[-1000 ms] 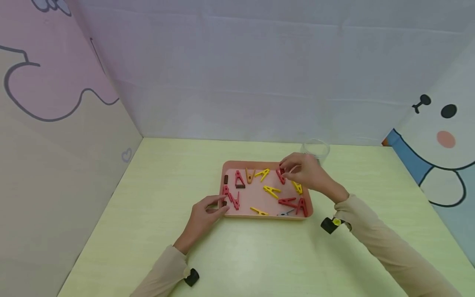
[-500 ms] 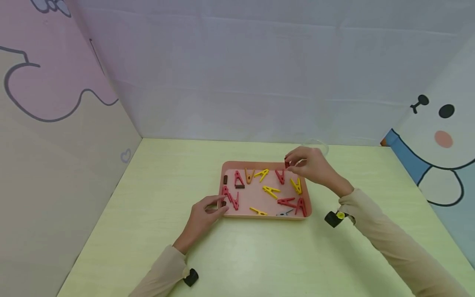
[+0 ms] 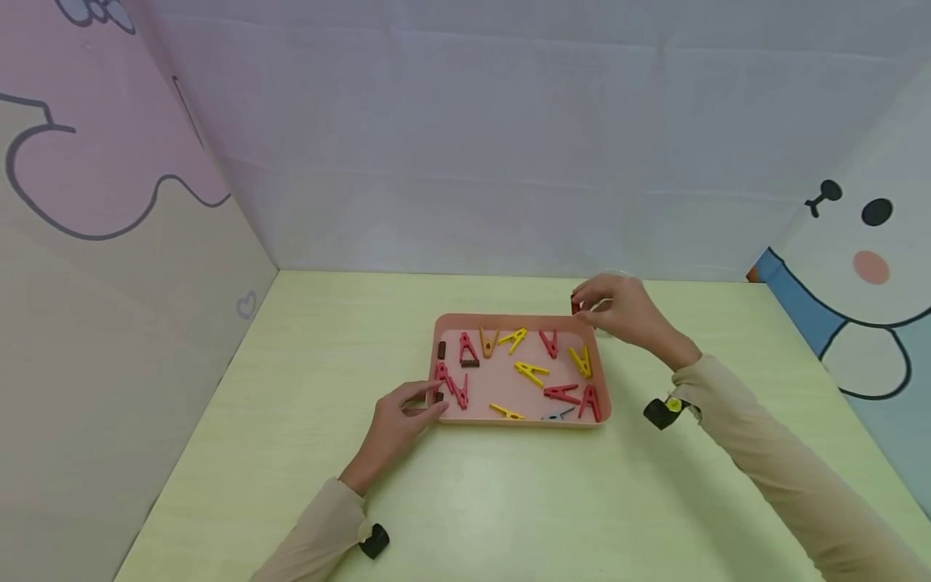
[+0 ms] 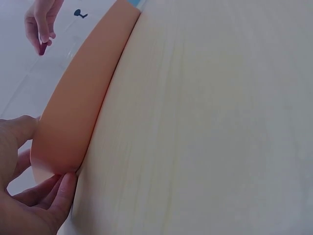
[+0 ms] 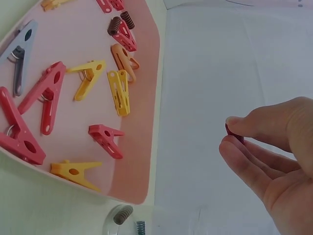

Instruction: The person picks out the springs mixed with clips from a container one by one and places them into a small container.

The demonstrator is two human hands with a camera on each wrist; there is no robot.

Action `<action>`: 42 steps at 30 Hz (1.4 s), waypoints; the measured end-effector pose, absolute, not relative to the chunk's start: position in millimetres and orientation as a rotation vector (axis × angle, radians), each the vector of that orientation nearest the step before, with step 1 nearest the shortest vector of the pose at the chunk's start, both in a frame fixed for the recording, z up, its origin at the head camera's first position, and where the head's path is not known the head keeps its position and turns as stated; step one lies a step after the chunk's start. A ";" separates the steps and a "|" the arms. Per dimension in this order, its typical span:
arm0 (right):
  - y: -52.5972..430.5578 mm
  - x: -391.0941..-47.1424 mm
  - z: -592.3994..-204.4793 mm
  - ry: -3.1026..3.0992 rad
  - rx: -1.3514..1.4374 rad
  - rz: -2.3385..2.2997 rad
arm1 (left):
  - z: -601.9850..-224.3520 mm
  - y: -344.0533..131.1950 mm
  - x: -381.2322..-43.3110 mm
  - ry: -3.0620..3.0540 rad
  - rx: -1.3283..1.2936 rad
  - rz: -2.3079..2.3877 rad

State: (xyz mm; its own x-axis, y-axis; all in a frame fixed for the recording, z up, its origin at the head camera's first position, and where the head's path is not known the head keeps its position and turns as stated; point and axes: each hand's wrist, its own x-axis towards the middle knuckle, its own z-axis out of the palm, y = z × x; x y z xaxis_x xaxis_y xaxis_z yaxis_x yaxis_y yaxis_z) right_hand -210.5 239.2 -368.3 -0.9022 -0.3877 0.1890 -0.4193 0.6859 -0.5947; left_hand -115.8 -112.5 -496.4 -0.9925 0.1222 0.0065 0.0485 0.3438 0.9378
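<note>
My right hand (image 3: 618,311) pinches a small dark red piece (image 3: 575,305) between thumb and fingers, above the tray's far right corner. It is about the size of the springs, but the fingertips (image 5: 234,120) cover most of it in the right wrist view. At the near left corner of the pink tray (image 3: 524,424), my left hand (image 3: 396,424) grips the edge, with fingertips on the outer wall (image 4: 73,107) in the left wrist view. Inside lie several red, yellow, orange and blue-grey clips, including a red clip (image 5: 106,139), and a few brown springs (image 3: 470,364).
A clear round container (image 5: 190,220) stands behind the tray's far right corner, mostly hidden by my right hand in the head view. A brown spring (image 5: 123,214) and a grey spring (image 5: 141,228) show there. Behind the pale table (image 3: 349,323) rises a white wall (image 3: 465,202).
My right hand has moved up, away and slightly right, from over the clips to the tray's far right corner, carrying the dark red piece. The left hand has stayed on the tray.
</note>
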 end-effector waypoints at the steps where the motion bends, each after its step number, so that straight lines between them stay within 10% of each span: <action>1: 240.2 -211.3 -367.4 -2.845 0.675 1.011 | -493.8 -111.5 -115.2 2.521 0.149 1.754; 12: 252.5 -222.2 -361.0 -2.807 0.694 1.014 | -450.5 -103.0 -100.0 2.539 0.135 1.734; 42: 279.5 -246.9 -368.7 -2.865 0.563 0.937 | -495.9 -114.9 -116.1 2.487 0.152 1.745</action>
